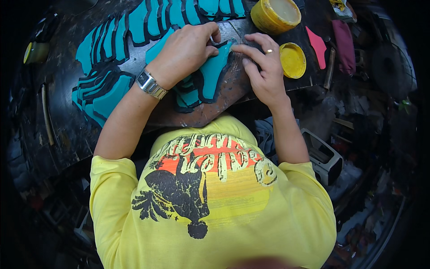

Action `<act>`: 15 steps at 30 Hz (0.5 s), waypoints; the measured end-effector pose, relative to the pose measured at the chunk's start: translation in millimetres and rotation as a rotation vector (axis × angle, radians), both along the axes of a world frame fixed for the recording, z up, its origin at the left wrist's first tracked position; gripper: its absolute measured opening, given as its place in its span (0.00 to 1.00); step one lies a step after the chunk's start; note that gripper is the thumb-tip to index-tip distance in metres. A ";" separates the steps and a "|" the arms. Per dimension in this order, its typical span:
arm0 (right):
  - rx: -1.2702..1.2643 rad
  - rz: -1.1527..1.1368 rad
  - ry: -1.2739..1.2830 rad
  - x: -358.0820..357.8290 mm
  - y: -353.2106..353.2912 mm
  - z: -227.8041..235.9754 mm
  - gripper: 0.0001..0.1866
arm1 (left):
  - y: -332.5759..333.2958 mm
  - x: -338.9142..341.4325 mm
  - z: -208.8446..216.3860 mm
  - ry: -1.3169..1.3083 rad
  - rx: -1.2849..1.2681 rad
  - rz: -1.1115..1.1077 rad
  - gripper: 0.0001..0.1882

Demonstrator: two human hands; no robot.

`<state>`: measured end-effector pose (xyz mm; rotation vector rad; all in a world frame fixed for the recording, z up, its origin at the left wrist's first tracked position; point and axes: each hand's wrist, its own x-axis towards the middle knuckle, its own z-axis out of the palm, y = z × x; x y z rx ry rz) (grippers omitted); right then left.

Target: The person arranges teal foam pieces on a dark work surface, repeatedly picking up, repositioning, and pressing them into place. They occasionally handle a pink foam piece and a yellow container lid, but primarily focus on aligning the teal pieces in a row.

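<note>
A teal cut piece with a black border [214, 74] lies on a brown board [177, 117] in front of me. My left hand [186, 51], with a metal watch at the wrist, is closed with thumb and fingers at the piece's upper left edge. The grip itself is partly hidden by the hand. From the other side my right hand [265, 67], wearing a ring, touches the piece's narrow top with its index finger. Its fingers are bent and apart. More teal pieces [188, 97] show beneath and beside the one I handle.
Overlapping teal pieces [152, 20] line the dark table's far side, and a stack [105, 96] lies at left. A yellow tub [274, 18] of pale stuff and its yellow lid [292, 60] stand at right. Beyond are a pink piece [317, 47] and a wooden-handled tool [330, 69].
</note>
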<state>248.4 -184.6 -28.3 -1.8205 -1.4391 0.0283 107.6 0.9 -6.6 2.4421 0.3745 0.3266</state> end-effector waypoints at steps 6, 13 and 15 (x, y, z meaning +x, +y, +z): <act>-0.088 -0.128 -0.506 -0.8 16.9 4.0 0.12 | -0.7 0.8 0.3 0.024 0.027 -0.002 0.13; -0.288 -0.045 -0.151 2.1 8.5 -16.5 0.24 | 0.1 0.6 0.3 -0.002 -0.008 -0.006 0.13; -0.291 -0.040 -0.069 -0.2 1.2 -22.0 0.25 | -0.3 0.2 0.5 -0.006 0.003 -0.002 0.14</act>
